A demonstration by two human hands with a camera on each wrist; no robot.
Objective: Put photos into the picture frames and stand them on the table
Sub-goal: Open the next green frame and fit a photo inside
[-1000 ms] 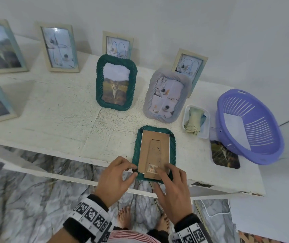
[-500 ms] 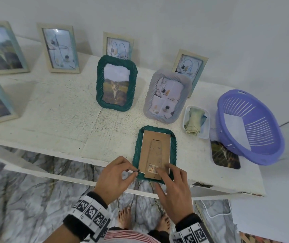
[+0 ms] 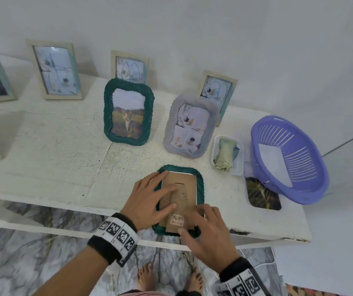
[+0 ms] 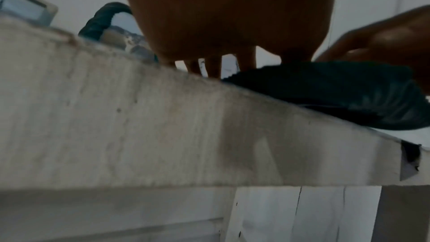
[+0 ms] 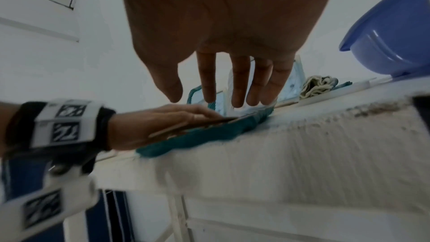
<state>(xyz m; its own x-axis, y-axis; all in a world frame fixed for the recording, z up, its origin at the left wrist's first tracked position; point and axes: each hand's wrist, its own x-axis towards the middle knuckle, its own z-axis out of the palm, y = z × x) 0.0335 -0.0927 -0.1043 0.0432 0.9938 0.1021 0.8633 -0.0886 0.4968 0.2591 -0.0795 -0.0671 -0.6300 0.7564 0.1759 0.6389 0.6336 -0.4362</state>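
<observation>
A green frame (image 3: 200,184) was laid face down at the near edge of the white worktop (image 3: 53,150), its lower end jutting slightly past that edge, with the brown cardboard backing (image 3: 184,189) turned upward. The left hand (image 3: 147,199) was spread flat over the left half of the backing, its fingers (image 3: 160,189) extended and pressed on the board with nothing gripped. The right hand (image 3: 209,233) was placed at the frame's lower right corner, fingers only loosely bent (seen nearly straight in the right wrist view) and the thumb set against the bottom edge of the backing, beside a small label (image 3: 177,218); whether anything was pinched there could not be told. Behind, a second green frame (image 3: 128,112) holding a cat photo was stood upright beside a grey frame (image 3: 190,124). A loose photo (image 3: 263,195) was partly tucked under a purple basket (image 3: 288,159) at the right.
</observation>
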